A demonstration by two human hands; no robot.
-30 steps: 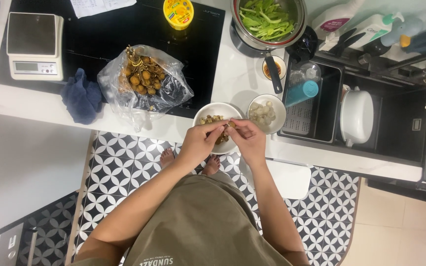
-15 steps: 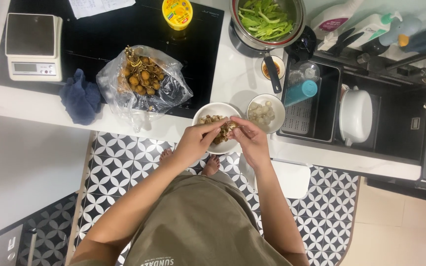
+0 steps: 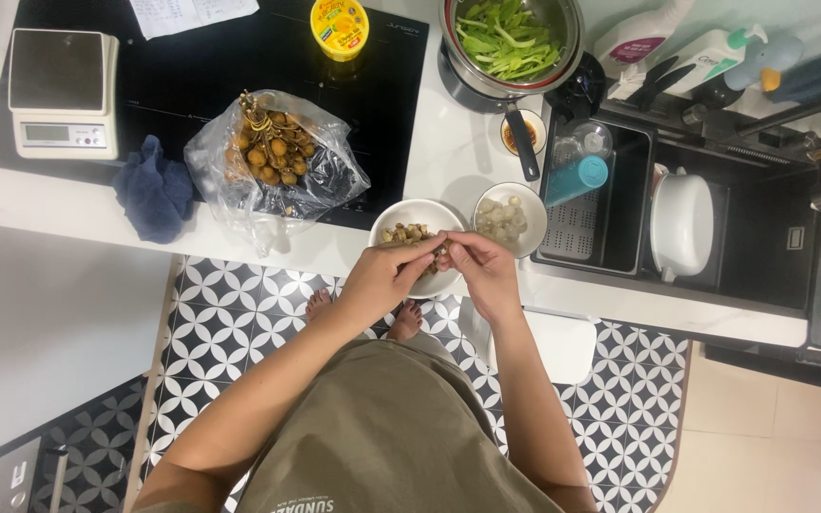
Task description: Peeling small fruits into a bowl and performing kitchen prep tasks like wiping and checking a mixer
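My left hand (image 3: pixel 387 278) and my right hand (image 3: pixel 480 269) meet over a white bowl (image 3: pixel 409 211) at the counter's front edge. Between their fingertips they pinch a small brown fruit (image 3: pixel 441 250). Brown shells and bits lie in that bowl. Just right of it stands a second white bowl (image 3: pixel 513 218) with pale peeled fruit. A clear plastic bag (image 3: pixel 273 169) with a bunch of small brown round fruit lies to the left on the black cooktop.
A white kitchen scale (image 3: pixel 59 93) and a blue cloth (image 3: pixel 155 193) sit at left. A pot of green vegetables (image 3: pixel 510 40), a yellow lidded tub (image 3: pixel 338 27), a black sink (image 3: pixel 610 199) with a white pot (image 3: pixel 681 223), and soap bottles (image 3: pixel 686 52) are behind.
Both hands have stayed over the shell bowl, with the fingertips shifting slightly as they work on the small fruit. Nothing else has moved.
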